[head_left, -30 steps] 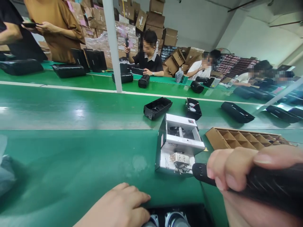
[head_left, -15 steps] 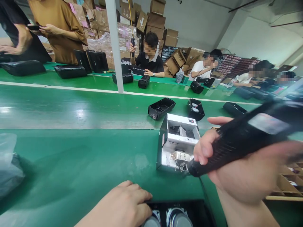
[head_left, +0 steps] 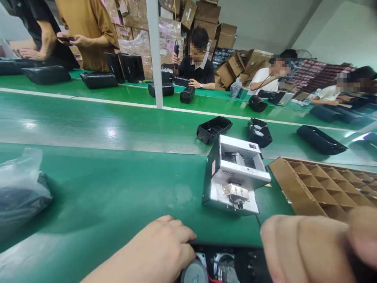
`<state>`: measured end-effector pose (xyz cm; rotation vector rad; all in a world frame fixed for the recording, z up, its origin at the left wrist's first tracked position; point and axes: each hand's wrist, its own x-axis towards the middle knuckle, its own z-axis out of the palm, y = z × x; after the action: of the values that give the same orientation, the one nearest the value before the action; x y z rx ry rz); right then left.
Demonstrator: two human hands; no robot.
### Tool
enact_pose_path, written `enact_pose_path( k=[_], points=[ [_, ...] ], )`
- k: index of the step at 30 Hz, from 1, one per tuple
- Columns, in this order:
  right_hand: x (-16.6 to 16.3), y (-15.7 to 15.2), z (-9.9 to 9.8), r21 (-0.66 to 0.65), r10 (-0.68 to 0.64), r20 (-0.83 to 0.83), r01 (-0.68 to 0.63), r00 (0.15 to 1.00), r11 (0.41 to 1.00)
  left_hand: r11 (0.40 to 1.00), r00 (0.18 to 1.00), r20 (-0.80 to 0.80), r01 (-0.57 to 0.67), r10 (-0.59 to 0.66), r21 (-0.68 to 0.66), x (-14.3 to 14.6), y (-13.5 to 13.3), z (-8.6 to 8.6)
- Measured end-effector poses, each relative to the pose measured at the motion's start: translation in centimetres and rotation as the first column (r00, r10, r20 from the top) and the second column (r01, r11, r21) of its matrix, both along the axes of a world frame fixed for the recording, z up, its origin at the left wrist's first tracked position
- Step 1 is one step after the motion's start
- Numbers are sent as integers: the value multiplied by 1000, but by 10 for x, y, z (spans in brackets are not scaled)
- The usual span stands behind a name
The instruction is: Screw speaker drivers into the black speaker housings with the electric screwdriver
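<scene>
Green benches [head_left: 118,173], workers [head_left: 206,76] and stacked cartons [head_left: 207,13] show a factory.

Right hand, relocated

Right hand [head_left: 306,247]: moved from the white machine [head_left: 244,171] to the right end of the black speaker housing [head_left: 251,261]. Black driver [head_left: 363,265]: withdrawn from machine; blurred, apparently in that hand. Divided carton [head_left: 294,186]: uncovered.

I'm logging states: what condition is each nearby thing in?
Speaker housing: open, drivers exposed
Left hand: resting on the housing's edge
Right hand: blurred, curled around a mostly hidden dark tool
Screw feeder: upright
Plastic bag: crumpled, partly filled
Divided cardboard tray: open-topped
Hollow black shell: open side up
Driver-fitted shell: open
</scene>
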<state>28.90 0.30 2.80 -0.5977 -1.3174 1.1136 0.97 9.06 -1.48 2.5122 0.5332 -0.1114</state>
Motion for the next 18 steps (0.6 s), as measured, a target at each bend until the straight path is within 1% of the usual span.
enact_pose_path(
  k=[1,2,4,7,10,14,16,18],
  points=[
    [-3,0,-3,7,54,33,-55,998,998,1000,1000,5,-10,10,-9,0,-1,0],
    [-6,0,-8,-4,80,54,-80,995,997,1000,1000,10,-19,20,-15,0,-2,0],
    [-9,0,-17,-56,113,80,-109,990,993,999,999,23,-33,34,-23,0,-3,0],
    [-9,-1,-27,-83,173,87,-165,981,983,999,1000,21,-21,22,-30,1,0,-7],
    [-9,0,-30,-74,150,70,-144,986,987,999,1000,-4,15,-15,-40,2,4,-20],
    [-13,2,-28,-72,113,91,-106,989,992,1000,1000,-12,28,-28,-10,3,5,-37],
    [-17,3,-26,-59,92,88,-87,992,994,999,999,-11,35,-35,-5,3,4,-38],
    [-20,4,-25,-39,84,86,-81,993,996,999,999,-20,47,-47,-13,2,3,-32]
  ],
)
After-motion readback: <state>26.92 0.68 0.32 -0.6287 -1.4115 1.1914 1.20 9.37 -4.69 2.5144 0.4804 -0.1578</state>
